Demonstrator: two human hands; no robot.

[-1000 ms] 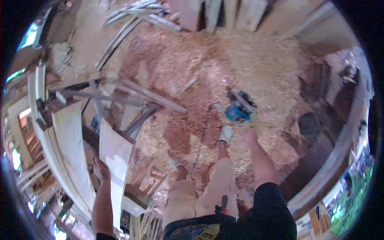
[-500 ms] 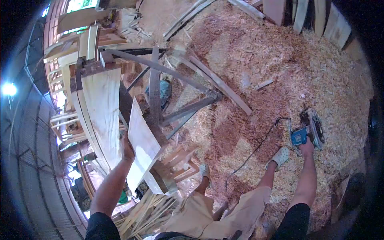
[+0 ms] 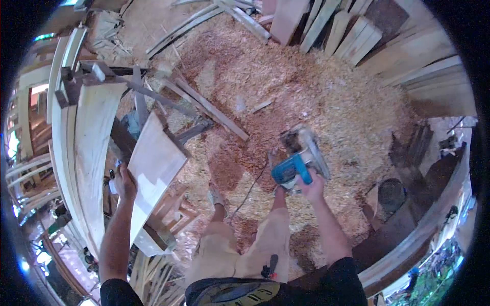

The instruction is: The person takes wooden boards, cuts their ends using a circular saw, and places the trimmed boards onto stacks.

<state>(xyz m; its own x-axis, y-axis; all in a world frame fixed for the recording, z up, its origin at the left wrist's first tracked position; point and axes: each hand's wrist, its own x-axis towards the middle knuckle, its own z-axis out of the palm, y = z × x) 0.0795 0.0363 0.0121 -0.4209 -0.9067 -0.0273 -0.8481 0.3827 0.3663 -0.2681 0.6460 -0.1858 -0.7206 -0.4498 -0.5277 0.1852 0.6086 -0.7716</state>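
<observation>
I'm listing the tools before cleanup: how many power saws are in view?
1: the blue power saw, in the right hand, above the floor of wood shavings. Others could be hidden among the stacked boards or in the blurred edges.

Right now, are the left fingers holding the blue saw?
No, the right fingers hold the saw; the left fingers are by a pale board.

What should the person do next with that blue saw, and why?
Probably bring the blue saw toward the pale board: the right hand grips the saw, which is away from the board, while the left hand is at the board's edge.
</observation>
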